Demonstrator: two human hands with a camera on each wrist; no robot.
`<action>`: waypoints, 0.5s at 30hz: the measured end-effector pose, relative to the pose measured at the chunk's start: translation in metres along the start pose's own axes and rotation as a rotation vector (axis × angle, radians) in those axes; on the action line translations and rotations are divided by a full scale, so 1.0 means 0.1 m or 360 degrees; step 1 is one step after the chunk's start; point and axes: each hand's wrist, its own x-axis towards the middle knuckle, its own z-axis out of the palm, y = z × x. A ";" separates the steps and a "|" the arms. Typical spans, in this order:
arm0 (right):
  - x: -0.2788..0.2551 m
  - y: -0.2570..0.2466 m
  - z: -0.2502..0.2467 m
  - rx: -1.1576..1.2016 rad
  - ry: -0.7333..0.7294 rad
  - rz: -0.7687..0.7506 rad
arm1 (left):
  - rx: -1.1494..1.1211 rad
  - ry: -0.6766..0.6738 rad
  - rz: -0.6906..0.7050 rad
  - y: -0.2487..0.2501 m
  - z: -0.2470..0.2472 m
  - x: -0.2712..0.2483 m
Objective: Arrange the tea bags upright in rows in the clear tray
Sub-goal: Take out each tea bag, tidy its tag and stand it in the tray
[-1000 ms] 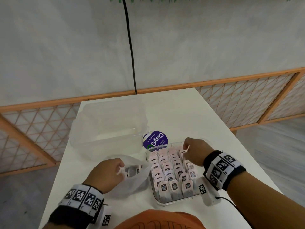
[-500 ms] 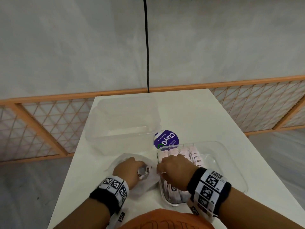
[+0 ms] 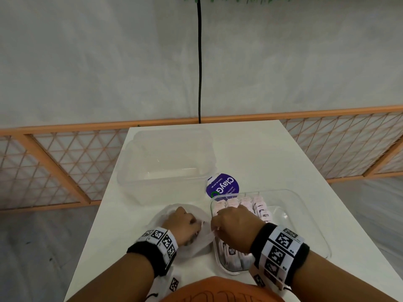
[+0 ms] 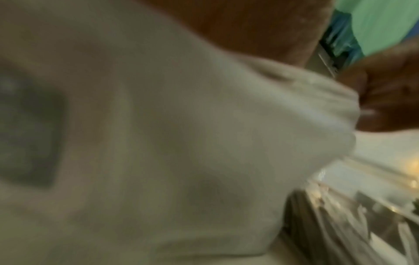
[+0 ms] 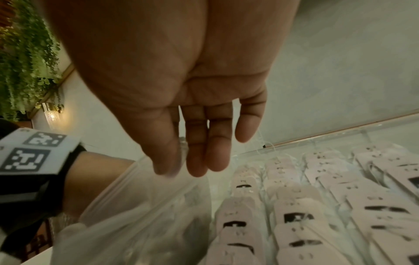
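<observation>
Pinching the plastic bag (image 3: 202, 237) rim now, right hand (image 3: 236, 227); left hand (image 3: 182, 225) gripping bag, unmoved.

L hand (image 3: 182, 223) knuckles up, fingers curled under, forearm angled in from lower left, marker band on wrist. R hand (image 3: 236, 225) just beside it, palm down; thumb (image 5: 163, 152) and forefinger meet in a pinch, other fingers (image 5: 217, 143) straight, close together. R wrist banded too.
</observation>
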 end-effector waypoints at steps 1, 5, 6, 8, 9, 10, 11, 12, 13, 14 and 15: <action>0.00 -0.01 -0.01 0.0006 -0.0003 -0.0002 | 0.0004 -0.0015 -0.0012 0.01 0.01 0.00; 0.00 -0.03 -0.03 0.0036 -0.0006 -0.0002 | 0.0013 -0.0016 -0.0051 0.03 0.01 -0.01; 0.00 -0.03 -0.03 0.0041 -0.0009 0.0000 | 0.0012 -0.0013 -0.0058 0.03 0.01 -0.01; 0.00 -0.03 -0.02 0.0044 -0.0015 0.0001 | 0.0002 0.0015 -0.0059 0.02 0.01 -0.01; -0.01 -0.03 -0.02 0.0041 -0.0014 -0.0001 | -0.0001 0.0037 -0.0053 0.01 0.02 0.00; -0.02 -0.02 -0.01 0.0040 -0.0012 -0.0002 | -0.0038 0.0056 -0.0044 0.00 0.02 0.00; -0.02 -0.02 0.00 0.0040 -0.0009 -0.0004 | -0.0094 0.0069 -0.0022 -0.02 0.02 0.00; -0.02 -0.02 0.01 0.0046 -0.0008 -0.0003 | -0.0197 0.0073 0.0001 -0.03 0.01 -0.02; -0.03 -0.01 0.01 0.0055 -0.0007 -0.0002 | -0.0310 0.0073 0.0034 -0.04 0.00 -0.04; -0.03 -0.01 0.00 0.0066 -0.0003 -0.0002 | -0.0406 0.0084 0.0080 -0.05 -0.01 -0.06; -0.03 -0.01 0.00 0.0076 0.0001 -0.0003 | -0.0472 0.0100 0.0129 -0.05 -0.03 -0.08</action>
